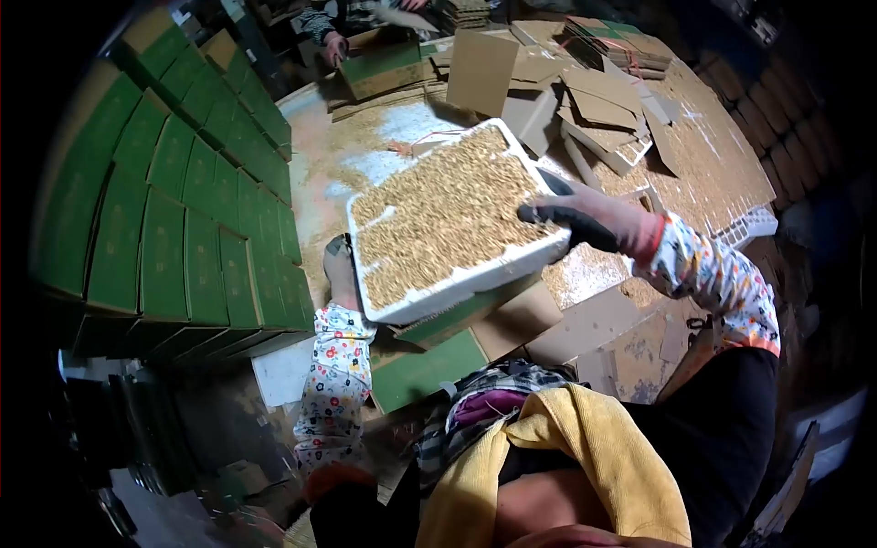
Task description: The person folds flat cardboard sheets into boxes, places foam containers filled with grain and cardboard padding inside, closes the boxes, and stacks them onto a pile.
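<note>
A white foam tray [470,288] filled to the rim with tan, sawdust-like shavings [443,215] is held tilted in front of me. My left hand [340,269], gloved, grips its left side; most of those fingers are hidden behind the wall. On the right side, my right hand [594,217] in a dark-tipped glove has its fingers over the rim. Right under the tray is an open green cardboard box [434,373], with a brown flap [517,320] folded out. How far the tray is inside or above the box is hidden.
Green boxes [164,228] stand stacked at the left. Cardboard sheets [603,100] and another foam tray [630,157] lie on the shavings-strewn table [722,164]. Across it, another person's hand [335,47] touches a green box [388,73]. Tied flat cardboard [630,50] lies at the back right.
</note>
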`<state>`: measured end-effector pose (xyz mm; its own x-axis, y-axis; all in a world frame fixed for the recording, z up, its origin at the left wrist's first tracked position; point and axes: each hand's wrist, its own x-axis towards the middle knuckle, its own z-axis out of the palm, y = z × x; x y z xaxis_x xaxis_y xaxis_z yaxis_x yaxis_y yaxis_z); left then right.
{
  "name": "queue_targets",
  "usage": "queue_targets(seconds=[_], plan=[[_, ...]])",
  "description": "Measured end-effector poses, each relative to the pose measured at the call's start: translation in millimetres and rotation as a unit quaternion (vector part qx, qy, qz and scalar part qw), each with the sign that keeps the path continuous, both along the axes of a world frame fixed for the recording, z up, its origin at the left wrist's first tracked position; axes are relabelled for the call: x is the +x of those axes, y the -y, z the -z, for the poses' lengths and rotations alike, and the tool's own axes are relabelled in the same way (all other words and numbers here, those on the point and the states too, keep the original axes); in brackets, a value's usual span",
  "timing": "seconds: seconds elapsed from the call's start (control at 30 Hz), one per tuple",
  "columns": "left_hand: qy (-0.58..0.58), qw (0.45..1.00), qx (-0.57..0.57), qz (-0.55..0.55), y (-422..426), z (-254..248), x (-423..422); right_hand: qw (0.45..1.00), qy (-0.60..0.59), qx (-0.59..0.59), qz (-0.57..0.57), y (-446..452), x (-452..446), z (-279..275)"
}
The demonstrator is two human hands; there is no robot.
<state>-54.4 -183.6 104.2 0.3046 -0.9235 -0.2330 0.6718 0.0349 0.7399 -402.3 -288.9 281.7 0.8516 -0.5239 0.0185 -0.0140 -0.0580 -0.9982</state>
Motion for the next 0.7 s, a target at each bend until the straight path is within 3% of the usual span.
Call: queue_targets(seconds=[0.07,0.1,0.17,0.2,0.23,0.27,0.3,0.33,0.37,0.4,0.47,0.5,0.53,0.6,0.7], plan=[[-0.101,0.995,-0.005,0.021,-3.4,-10.8,-7.6,0.994,-0.112,-0.017,0.012,-6.3,-0.6,-19.5],[-0.051,0.998,-0.012,0.028,-7.5,-23.0,-17.3,0.986,-0.167,-0.025,0.013,-8.1,-0.6,-29.6],[0.018,0.998,0.001,0.06,-14.1,-61.2,-47.8,0.975,-0.22,-0.008,0.031,5.1,7.7,15.5],[-0.024,0.995,0.076,0.064,-20.3,-87.4,-58.0,0.973,-0.228,0.011,0.022,8.2,14.9,34.9],[0.037,0.993,0.034,0.105,-20.0,-74.0,-49.7,0.986,-0.163,0.01,0.024,6.2,16.3,63.4],[0.099,0.99,0.029,0.094,-15.8,-45.2,-28.2,0.969,-0.241,-0.05,0.03,14.8,16.6,119.2],[0.161,0.983,0.027,0.08,-12.2,-16.1,-6.7,0.939,-0.315,-0.13,0.04,6.6,17.6,137.7],[0.223,0.972,0.069,0.012,-11.0,10.2,5.8,0.93,-0.344,-0.123,0.032,-5.7,16.3,132.3],[0.353,0.929,0.114,-0.013,-12.8,-12.7,-14.8,0.945,-0.301,-0.086,0.094,-22.6,11.6,134.5],[0.559,0.817,0.142,-0.028,-15.6,-16.3,-22.0,0.953,-0.255,-0.052,0.153,-35.4,5.3,135.8],[0.65,0.738,0.171,-0.064,-15.0,-42.8,-45.7,0.943,-0.093,-0.265,0.18,-45.2,-9.1,120.5],[0.645,0.738,0.185,-0.063,-12.9,-44.3,-47.0,0.962,-0.031,-0.221,0.157,-37.0,-16.1,95.4],[0.641,0.738,0.199,-0.061,-11.1,-45.4,-46.6,0.948,0.054,-0.246,0.195,-17.3,-17.4,99.6],[0.658,0.718,0.223,-0.052,-8.0,-40.2,-43.7,0.962,0.042,-0.073,0.261,47.6,-23.2,119.6],[0.692,0.68,0.233,-0.063,-5.4,-44.1,-52.5,0.904,-0.211,-0.072,0.366,151.9,8.3,249.3]])
